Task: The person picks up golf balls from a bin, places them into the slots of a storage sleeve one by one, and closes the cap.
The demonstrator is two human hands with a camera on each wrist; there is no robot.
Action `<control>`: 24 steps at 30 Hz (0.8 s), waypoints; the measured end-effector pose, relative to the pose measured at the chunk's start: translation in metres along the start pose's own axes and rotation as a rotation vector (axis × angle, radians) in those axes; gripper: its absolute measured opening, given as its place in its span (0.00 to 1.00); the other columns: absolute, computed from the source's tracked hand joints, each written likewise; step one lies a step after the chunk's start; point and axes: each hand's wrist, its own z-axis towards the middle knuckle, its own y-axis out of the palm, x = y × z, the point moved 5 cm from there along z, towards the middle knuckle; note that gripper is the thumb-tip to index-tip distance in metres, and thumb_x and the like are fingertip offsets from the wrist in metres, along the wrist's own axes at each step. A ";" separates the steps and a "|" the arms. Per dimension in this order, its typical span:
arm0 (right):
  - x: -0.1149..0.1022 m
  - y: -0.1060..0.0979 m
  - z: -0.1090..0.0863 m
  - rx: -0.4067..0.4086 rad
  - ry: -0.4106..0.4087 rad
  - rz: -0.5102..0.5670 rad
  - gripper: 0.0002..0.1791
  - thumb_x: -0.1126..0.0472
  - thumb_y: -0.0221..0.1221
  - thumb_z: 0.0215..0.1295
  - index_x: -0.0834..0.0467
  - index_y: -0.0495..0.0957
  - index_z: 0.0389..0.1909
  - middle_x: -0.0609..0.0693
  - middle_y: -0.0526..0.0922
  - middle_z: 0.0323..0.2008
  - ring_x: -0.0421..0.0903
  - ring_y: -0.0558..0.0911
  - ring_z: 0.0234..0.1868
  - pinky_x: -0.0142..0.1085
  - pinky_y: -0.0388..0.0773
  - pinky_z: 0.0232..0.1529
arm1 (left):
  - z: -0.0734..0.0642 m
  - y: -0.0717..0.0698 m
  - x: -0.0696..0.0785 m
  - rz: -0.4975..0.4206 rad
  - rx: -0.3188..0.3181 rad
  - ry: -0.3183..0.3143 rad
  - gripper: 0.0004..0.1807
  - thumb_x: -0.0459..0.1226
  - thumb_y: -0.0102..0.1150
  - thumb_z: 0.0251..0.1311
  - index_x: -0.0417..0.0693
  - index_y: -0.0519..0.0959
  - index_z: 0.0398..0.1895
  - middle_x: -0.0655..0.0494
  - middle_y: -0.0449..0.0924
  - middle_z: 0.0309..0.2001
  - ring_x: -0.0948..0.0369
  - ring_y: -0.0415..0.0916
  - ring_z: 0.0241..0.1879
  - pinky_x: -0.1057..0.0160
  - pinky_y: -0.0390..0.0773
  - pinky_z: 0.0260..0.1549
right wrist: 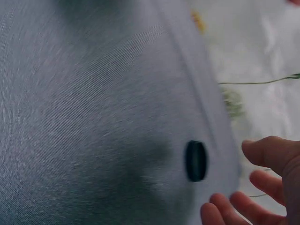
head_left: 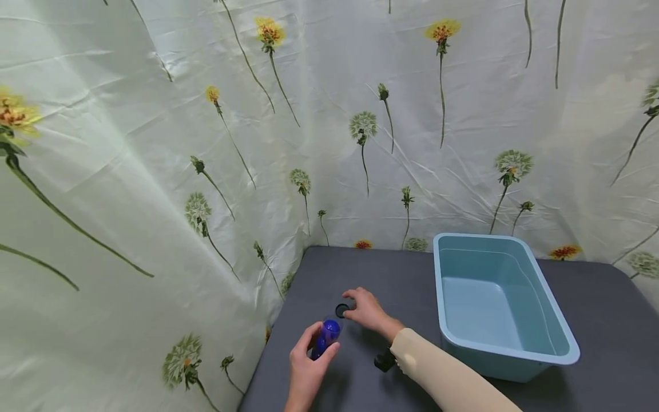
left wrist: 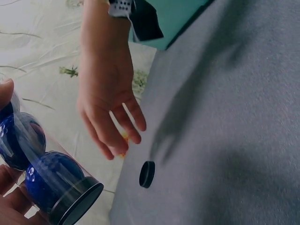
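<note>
My left hand (head_left: 307,366) grips a clear tube (head_left: 325,339) with dark blue balls inside. In the left wrist view, the balls (left wrist: 49,180) look dimpled like golf balls, and a black cap (left wrist: 77,204) covers the near end of the tube. A loose black round cap (head_left: 342,311) lies on the grey table, just left of my right hand (head_left: 368,311). That hand hovers above the table with its fingers spread and loosely bent, holding nothing. In the right wrist view, the loose cap (right wrist: 196,161) sits a little apart from the fingertips.
A light blue plastic tub (head_left: 507,352) stands on the grey table (head_left: 391,274) to the right of both hands. A black device (head_left: 384,360) hangs at the right wrist. White cloth with a dandelion print (head_left: 329,171) rises behind the table and along its left side.
</note>
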 end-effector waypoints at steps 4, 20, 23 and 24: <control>0.010 0.011 0.007 -0.032 0.042 -0.100 0.30 0.57 0.70 0.63 0.57 0.75 0.65 0.57 0.75 0.52 0.50 0.79 0.42 0.49 0.78 0.42 | 0.000 -0.003 -0.001 0.011 0.002 0.006 0.27 0.52 0.77 0.50 0.63 0.80 0.55 0.64 0.83 0.47 0.62 0.80 0.46 0.51 0.79 0.47; 0.023 0.045 0.013 -0.103 -0.010 -0.335 0.26 0.52 0.72 0.59 0.51 0.80 0.59 0.49 0.71 0.42 0.45 0.71 0.39 0.44 0.74 0.41 | -0.001 -0.005 -0.002 -0.007 0.000 -0.023 0.27 0.47 0.78 0.51 0.61 0.80 0.55 0.64 0.82 0.49 0.63 0.80 0.48 0.54 0.79 0.48; 0.027 0.046 0.011 -0.064 -0.005 -0.294 0.22 0.53 0.72 0.58 0.51 0.82 0.54 0.47 0.73 0.40 0.44 0.73 0.37 0.43 0.74 0.40 | -0.001 -0.006 -0.003 -0.004 -0.001 -0.032 0.26 0.49 0.77 0.51 0.61 0.80 0.55 0.64 0.83 0.48 0.63 0.80 0.47 0.54 0.79 0.48; 0.028 0.046 0.011 -0.053 -0.003 -0.278 0.21 0.53 0.73 0.58 0.51 0.82 0.52 0.46 0.73 0.39 0.43 0.73 0.36 0.42 0.74 0.40 | -0.001 -0.006 -0.004 -0.001 -0.002 -0.036 0.26 0.49 0.77 0.51 0.61 0.80 0.54 0.64 0.83 0.48 0.63 0.80 0.47 0.54 0.79 0.48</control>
